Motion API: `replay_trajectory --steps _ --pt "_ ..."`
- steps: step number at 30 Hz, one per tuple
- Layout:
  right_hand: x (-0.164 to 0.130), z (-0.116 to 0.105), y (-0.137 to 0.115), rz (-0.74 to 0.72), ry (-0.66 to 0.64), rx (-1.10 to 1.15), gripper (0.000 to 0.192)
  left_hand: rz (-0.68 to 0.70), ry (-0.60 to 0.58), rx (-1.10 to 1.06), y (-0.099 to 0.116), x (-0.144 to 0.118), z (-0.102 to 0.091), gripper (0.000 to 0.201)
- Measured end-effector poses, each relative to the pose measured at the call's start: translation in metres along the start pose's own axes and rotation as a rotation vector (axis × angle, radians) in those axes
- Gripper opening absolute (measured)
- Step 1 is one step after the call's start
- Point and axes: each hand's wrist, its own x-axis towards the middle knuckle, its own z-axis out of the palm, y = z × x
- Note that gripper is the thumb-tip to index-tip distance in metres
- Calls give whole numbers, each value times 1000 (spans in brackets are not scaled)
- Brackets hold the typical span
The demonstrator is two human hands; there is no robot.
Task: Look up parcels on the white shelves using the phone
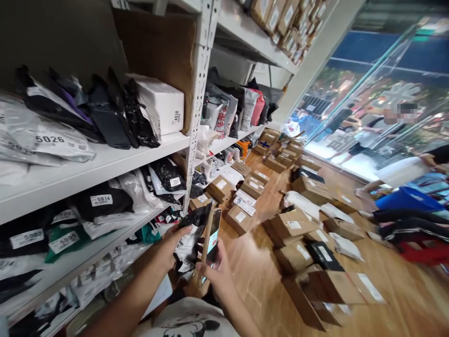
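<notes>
My left hand (175,241) is closed round a black plastic mailer bag (189,241) with a white label, held low in front of my body. Just right of it, my right hand (216,264) grips a smartphone (212,238) with its screen lit. The phone stands upright and tilted, close beside the bag. Whether the two touch, I cannot tell. Some fingers of both hands are hidden behind what they hold.
Metal shelving (198,93) on the left carries numbered parcels, among them a white box (159,105). Many cardboard boxes (326,285) lie on the wooden floor (252,281). At the right a person (403,171) bends near a blue bin (409,199); another person stands beyond the glass.
</notes>
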Motion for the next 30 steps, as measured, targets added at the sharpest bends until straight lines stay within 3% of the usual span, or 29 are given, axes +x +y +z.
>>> replay_trajectory --steps 6,10,13,15,18,20,23,27,30 --pt "-4 -21 -23 -103 32 92 65 -125 -22 18 -1 -9 15 17" --pt "-12 -39 -40 0 -63 360 75 -92 -45 42 -13 -12 25 19" --pt "-17 -52 -45 94 -12 481 61 -38 -63 112 -24 -13 36 23" --pt "-20 -64 -47 123 16 540 58 33 -32 179 -31 -13 45 24" --pt "-23 -87 -50 93 48 551 62 193 127 322 -41 -11 57 20" --pt "-26 -106 -53 70 40 549 64 323 241 454 -47 -10 64 21" --pt "-35 -133 -58 46 4 572 62 573 323 646 -54 -12 74 25" --pt "-48 -161 -68 77 36 602 56 886 316 851 -70 -19 95 35" --pt "-57 -181 -75 151 49 598 58 938 160 1033 -93 -28 120 13"
